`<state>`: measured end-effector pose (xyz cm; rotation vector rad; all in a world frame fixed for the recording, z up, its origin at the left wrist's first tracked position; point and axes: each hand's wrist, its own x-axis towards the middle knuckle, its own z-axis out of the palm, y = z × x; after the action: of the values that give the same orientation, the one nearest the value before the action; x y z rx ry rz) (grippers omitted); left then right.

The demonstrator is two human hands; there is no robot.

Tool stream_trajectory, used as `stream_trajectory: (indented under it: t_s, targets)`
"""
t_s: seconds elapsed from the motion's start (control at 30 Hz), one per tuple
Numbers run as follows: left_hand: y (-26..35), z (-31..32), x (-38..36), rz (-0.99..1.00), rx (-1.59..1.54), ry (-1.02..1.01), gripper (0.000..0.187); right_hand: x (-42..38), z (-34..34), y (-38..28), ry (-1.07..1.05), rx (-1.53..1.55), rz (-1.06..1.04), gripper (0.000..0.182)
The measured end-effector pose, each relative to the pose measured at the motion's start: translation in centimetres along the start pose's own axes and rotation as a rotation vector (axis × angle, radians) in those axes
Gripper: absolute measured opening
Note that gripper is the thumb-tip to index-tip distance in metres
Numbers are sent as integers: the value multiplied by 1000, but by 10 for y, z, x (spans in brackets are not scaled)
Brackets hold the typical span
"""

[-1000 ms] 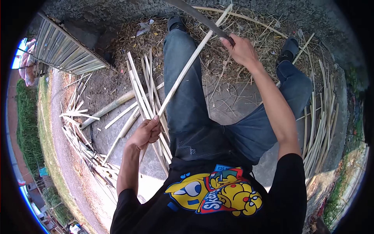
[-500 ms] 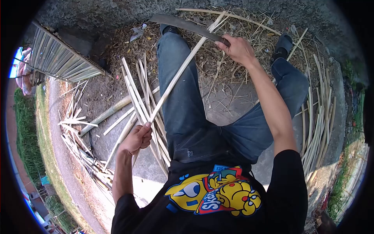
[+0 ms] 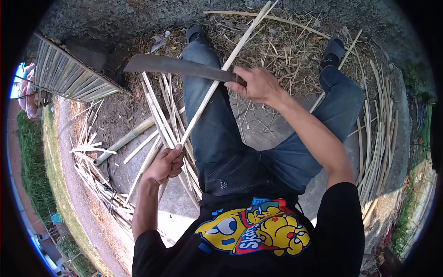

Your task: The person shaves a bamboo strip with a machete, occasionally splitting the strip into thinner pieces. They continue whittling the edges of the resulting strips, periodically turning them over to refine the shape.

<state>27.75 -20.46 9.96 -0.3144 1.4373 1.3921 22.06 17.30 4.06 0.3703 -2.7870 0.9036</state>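
My left hand [image 3: 167,165] is closed around the near end of a long pale bamboo strip [image 3: 199,112]. The strip slants up and away across my left thigh, and its far end looks split in two. My right hand [image 3: 258,85] grips the handle of a machete [image 3: 173,66], whose broad dark blade points left. The blade lies across the strip in this view, its handle end right at the strip over my left knee. More pale bamboo strips [image 3: 159,111] fan out just beyond my left hand.
A thicker bamboo pole [image 3: 127,139] and a heap of split strips [image 3: 99,191] lie on the left. Another bundle of strips [image 3: 379,138] rests on the right. Shavings [image 3: 286,55] cover the ground between my feet, before a rough wall [image 3: 138,16]. A slatted bamboo panel [image 3: 76,71] leans at upper left.
My right hand has drawn the machete back along the strip toward my body and to the left, with the blade now more level. My left hand stays nearly where it was on the strip.
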Motion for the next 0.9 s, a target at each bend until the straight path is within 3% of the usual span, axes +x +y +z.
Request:
stream_trajectory:
  t_s: [0.03,0.13,0.17,0.23,0.27,0.3,0.33,0.47,0.53,0.77,0.9]
  targets:
    - [0,-1,3,6,15,1,51,-8,6,-13,28,-111,-110,61]
    - [-21,-33,-13,10,46,17,51,-1,-1,40,-47,-225,8,60]
    - [-34,-51,-27,-15,43,15,51,9,-26,68,46,-146,290,59]
    - [-59,-80,-49,-51,45,51,51,28,-57,152,332,-62,640,61]
    - [-68,-90,-56,-61,66,90,52,29,-77,161,360,203,1030,64]
    - [-76,-97,-60,-45,104,124,52,21,-85,187,492,341,1112,64]
    - [-83,-105,-61,-21,61,36,52,16,-89,209,626,490,1189,64]
    - [-75,-83,-48,-16,64,17,53,9,-109,198,794,759,1062,59]
    - [-75,-87,-34,6,89,1,53,11,-116,161,772,926,928,55]
    - [-56,-79,-8,31,126,-37,53,1,-92,94,643,782,652,49]
    - [-54,-78,-3,-60,-55,-124,51,3,-66,73,593,719,576,50]
